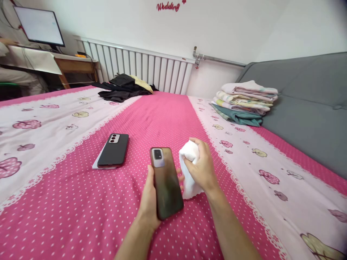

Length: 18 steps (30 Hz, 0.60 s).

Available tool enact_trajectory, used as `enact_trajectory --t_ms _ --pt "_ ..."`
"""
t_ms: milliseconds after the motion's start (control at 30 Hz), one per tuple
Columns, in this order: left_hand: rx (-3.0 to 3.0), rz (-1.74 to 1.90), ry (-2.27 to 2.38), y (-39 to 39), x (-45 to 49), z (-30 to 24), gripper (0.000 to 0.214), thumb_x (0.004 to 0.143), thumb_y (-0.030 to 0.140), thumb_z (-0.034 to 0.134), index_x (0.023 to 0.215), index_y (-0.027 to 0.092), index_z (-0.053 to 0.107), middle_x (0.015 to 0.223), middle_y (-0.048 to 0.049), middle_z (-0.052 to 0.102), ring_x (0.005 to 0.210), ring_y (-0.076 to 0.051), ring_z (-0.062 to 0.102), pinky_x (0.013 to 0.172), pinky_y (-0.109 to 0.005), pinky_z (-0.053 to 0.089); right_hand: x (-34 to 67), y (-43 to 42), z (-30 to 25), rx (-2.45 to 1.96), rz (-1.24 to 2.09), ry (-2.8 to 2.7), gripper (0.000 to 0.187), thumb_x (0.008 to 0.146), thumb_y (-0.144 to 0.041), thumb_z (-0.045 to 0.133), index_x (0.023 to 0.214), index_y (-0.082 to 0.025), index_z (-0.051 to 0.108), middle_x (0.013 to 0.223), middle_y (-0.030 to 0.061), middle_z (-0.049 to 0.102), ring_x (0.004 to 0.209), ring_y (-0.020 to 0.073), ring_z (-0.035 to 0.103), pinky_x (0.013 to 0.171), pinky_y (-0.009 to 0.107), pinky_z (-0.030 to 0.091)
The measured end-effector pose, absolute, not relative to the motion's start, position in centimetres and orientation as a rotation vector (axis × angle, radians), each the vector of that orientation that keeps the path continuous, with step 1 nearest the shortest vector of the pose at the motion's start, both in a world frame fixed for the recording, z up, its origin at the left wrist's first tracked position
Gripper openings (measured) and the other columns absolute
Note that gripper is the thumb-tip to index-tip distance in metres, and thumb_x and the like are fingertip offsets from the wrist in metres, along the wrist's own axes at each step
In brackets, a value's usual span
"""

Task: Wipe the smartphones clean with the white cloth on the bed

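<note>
I record the brownish phone [168,187] above the pink bedspread [162,122], long axis pointing forward and slightly left, fingers of the left hand [149,202] holding its edges, the right hand [203,169] gripping a white cloth [191,187] just rightward.

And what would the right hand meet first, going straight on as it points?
Beyond its white cloth, probably the white radiator, or the bedspread if the right hand slopes down; depth is unclear.

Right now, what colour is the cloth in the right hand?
The cloth is white; it shows best in the head view.
</note>
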<state>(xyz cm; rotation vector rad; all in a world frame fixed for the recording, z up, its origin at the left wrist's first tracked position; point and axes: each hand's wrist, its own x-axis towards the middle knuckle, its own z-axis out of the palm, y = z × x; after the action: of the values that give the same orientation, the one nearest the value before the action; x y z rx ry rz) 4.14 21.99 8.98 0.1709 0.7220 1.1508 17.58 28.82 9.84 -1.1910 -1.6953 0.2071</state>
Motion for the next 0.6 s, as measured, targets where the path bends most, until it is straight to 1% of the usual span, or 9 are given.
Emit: enact_trajectory --t_ms 100,200,300,433,600 --pt "0.166 1.037 0.710 21.6 5.1 8.6 0.063 0.089 0.061 0.036 0.094 0.008 0.070 0.081 -0.0134 0.073 0.065 -0.020 0.068 0.066 -0.030 0.054 17.3 28.6 10.1 -1.094 0.188 -1.728 0.045 0.077 -0.020 0.059 0.122 -0.022 0.049 0.122 0.0094 0.051 0.117 0.0232 0.049 0.103 0.043 0.040" --pt "0.165 0.974 0.749 21.5 5.1 8.1 0.062 0.088 0.062 0.038 0.087 0.008 0.070 0.072 -0.0119 0.072 0.059 -0.020 0.067 0.062 -0.030 0.054 16.8 28.4 10.0 -1.060 0.248 -1.791 0.048 0.079 -0.019 0.058 0.126 -0.022 0.048 0.122 0.0090 0.052 0.117 0.0227 0.049 0.102 0.043 0.041" --pt "0.146 1.007 0.733 21.6 4.6 7.9 0.059 0.088 0.061 0.040 0.089 0.010 0.069 0.073 -0.0107 0.072 0.059 -0.020 0.067 0.061 -0.030 0.054 16.2 28.1 9.7 -1.018 0.235 -1.875 0.047 0.078 -0.016 0.056 0.124 -0.022 0.051 0.121 0.0087 0.053 0.117 0.0232 0.048 0.103 0.044 0.040" --pt "0.095 1.131 0.690 21.9 3.9 8.2 0.048 0.091 0.053 0.042 0.100 0.013 0.068 0.076 -0.0080 0.073 0.061 -0.018 0.067 0.064 -0.027 0.055 14.9 27.2 9.4 -0.939 0.281 -2.012 0.049 0.075 -0.011 0.053 0.123 -0.022 0.054 0.120 0.0083 0.053 0.114 0.0228 0.048 0.102 0.042 0.041" --pt "0.078 1.268 0.701 22.3 2.6 8.6 0.042 0.091 0.049 0.045 0.093 0.014 0.068 0.068 -0.0066 0.070 0.059 -0.019 0.067 0.065 -0.030 0.056 13.4 25.4 9.9 -0.838 0.453 -2.181 0.058 0.068 -0.009 0.052 0.125 -0.020 0.055 0.121 0.0079 0.053 0.114 0.0212 0.047 0.100 0.037 0.041"
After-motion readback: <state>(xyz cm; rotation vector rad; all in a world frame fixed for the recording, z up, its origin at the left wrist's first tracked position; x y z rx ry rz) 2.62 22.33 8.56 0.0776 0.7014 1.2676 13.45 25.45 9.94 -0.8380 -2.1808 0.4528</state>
